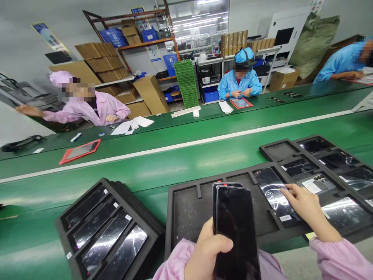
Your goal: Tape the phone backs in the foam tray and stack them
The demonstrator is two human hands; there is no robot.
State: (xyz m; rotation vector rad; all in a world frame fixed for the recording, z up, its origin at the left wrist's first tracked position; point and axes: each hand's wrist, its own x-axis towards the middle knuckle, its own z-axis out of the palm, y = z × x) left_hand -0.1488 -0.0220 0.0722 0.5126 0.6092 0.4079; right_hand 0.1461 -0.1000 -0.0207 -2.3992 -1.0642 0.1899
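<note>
My left hand (205,252) is closed around a small stack of black phone screens (236,225), held upright over the near edge of a black foam tray (189,210). My right hand (305,206) rests on a glossy screen panel (272,192) lying in that tray's right slot, fingers curled on its edge. Pink sleeves cover both wrists. The tray's left slots hold nothing.
A stack of black trays with several screens (105,229) sits at the left. More filled trays (326,163) lie at the right. Beyond the green conveyor belt (175,163) sit a red-framed panel (80,151), people in pink and blue coats, green crates and cardboard boxes.
</note>
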